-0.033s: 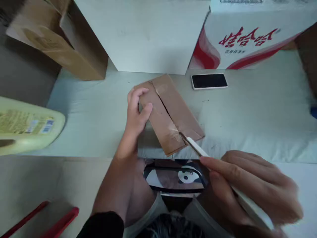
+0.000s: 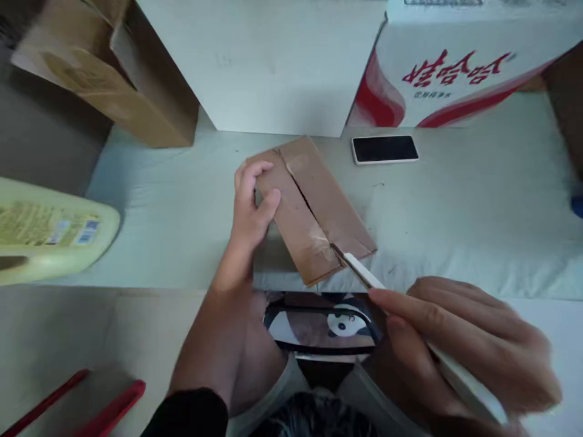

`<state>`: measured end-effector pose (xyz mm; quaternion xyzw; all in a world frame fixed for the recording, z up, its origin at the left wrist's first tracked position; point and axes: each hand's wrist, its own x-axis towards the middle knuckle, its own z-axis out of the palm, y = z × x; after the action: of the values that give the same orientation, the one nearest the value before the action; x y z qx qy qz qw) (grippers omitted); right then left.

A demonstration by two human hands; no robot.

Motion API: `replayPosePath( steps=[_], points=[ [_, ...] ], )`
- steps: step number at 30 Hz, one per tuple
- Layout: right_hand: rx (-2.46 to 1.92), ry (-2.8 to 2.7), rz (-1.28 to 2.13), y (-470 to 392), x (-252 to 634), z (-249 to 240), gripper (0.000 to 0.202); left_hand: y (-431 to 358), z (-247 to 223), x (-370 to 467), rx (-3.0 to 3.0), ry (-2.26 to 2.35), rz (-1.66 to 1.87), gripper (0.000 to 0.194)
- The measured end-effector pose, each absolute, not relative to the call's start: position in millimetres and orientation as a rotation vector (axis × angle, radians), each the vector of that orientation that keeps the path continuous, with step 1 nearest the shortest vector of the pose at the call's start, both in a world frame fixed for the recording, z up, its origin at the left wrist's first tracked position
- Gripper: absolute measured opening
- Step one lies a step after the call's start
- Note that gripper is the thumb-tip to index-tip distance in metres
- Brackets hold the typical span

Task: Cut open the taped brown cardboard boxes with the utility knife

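One small box [image 2: 310, 206], likely light and stiff, its taped seam soft. Left hand [image 2: 250, 209] clasps its far corner; right hand [image 2: 460, 346] pinches a knife [image 2: 364, 273], tip at the seam.

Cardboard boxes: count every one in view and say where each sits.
3. A small taped box under the left hand, a brown box far left, a red-and-white carton far right. Others may lie out of frame.

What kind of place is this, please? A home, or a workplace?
Probably a home or small packing spot, not a factory: cardboard boxes stand about, a phone lies on the cloth-covered surface, and a detergent jug lies nearby.
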<state>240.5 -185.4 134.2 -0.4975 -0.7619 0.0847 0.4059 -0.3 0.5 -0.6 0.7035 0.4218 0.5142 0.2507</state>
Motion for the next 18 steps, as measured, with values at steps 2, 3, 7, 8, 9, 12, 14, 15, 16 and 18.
replayPosePath(
  steps=[2, 3, 7, 8, 9, 12, 14, 15, 16, 18],
  points=[
    [-1.246, -1.919, 0.213, -183, 242, 136, 0.025, 1, -2, -1, 1.921, 1.157, 1.397, 0.056],
    [-1.243, -1.915, 0.215, -183, 242, 136, 0.024, 2, -2, -1, 1.920, 1.159, 1.395, 0.057],
    [-1.240, -1.891, 0.231, -184, 242, 139, 0.023, 2, -2, -2, 1.892, 1.156, 1.383, 0.056],
    [-1.238, -1.892, 0.221, -185, 242, 139, 0.023, 1, -2, -2, 1.880, 1.156, 1.378, 0.058],
    [-1.242, -1.890, 0.209, -185, 242, 140, 0.024, 1, -2, -2, 1.869, 1.160, 1.374, 0.059],
    [-1.264, -1.872, 0.183, -182, 242, 141, 0.023, 1, -3, -1, 1.835, 1.164, 1.381, 0.062],
    [-1.264, -1.882, 0.199, -180, 243, 141, 0.023, 2, -3, -1, 1.817, 1.155, 1.394, 0.064],
    [-1.264, -1.880, 0.210, -181, 244, 140, 0.023, 2, -3, -1, 1.812, 1.150, 1.402, 0.064],
    [-1.267, -1.879, 0.228, -183, 245, 140, 0.023, 2, -3, -1, 1.809, 1.148, 1.409, 0.064],
    [-1.282, -1.847, 0.242, -193, 252, 139, 0.022, 2, -4, -1, 1.809, 1.149, 1.421, 0.063]
  ],
)
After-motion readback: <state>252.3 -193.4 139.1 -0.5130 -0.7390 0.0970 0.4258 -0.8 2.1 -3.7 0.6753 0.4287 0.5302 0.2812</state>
